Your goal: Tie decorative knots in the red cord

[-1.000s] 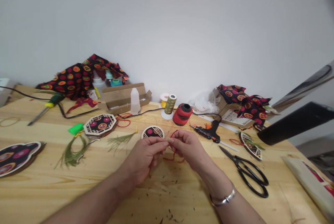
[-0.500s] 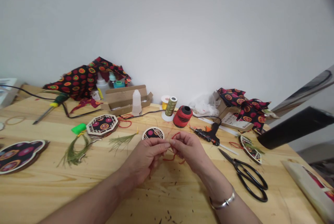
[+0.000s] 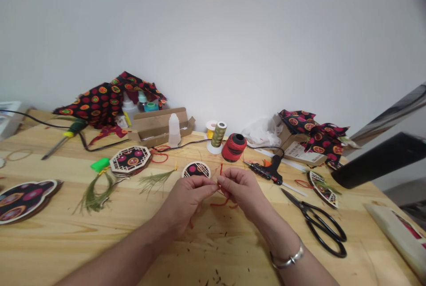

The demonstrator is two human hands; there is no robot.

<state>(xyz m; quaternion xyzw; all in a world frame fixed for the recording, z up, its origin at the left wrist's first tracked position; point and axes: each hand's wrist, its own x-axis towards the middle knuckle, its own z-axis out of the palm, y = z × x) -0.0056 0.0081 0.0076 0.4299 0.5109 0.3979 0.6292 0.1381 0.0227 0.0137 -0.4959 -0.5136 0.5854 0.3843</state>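
Where the plain grey-white wall (image 3: 213,46) closes off the back of the pale wooden tabletop (image 3: 83,237), forward reach is limited. Right edge of the table slants away, well apart from the hands; near edge out of view. Best room for moving, as judged: toward the person and out over the wood at front left.

Long black metal scissors (image 3: 304,207) lie to the right, points angled back and leftward; mind those tips if the right arm swings wide. Black-and-orange plastic glue gun (image 3: 274,170) sits beyond the right hand (image 3: 241,188); whether hot, cannot tell.

Right hand and left hand (image 3: 191,192) meet mid-table, thumbs and forefingers pinched closed on a thin red cord (image 3: 218,204); the exact strand between the tips is hidden.

Round pale-wood disc faced with dark patterned fabric (image 3: 196,169) lies just behind the left hand, partly covered by it. Looks light and stiff; fretwork probably fragile, so better lifted by the outer rim. Whether the cord joins it, cannot tell.

Cord itself: short length up above the right fingers, more trailing below. Likely near weightless, limp, soft, perhaps slippery; best gripped with fingertip pads close to the pinch point, tails loose. Small dark specks (image 3: 217,272) on the near wood might cling.
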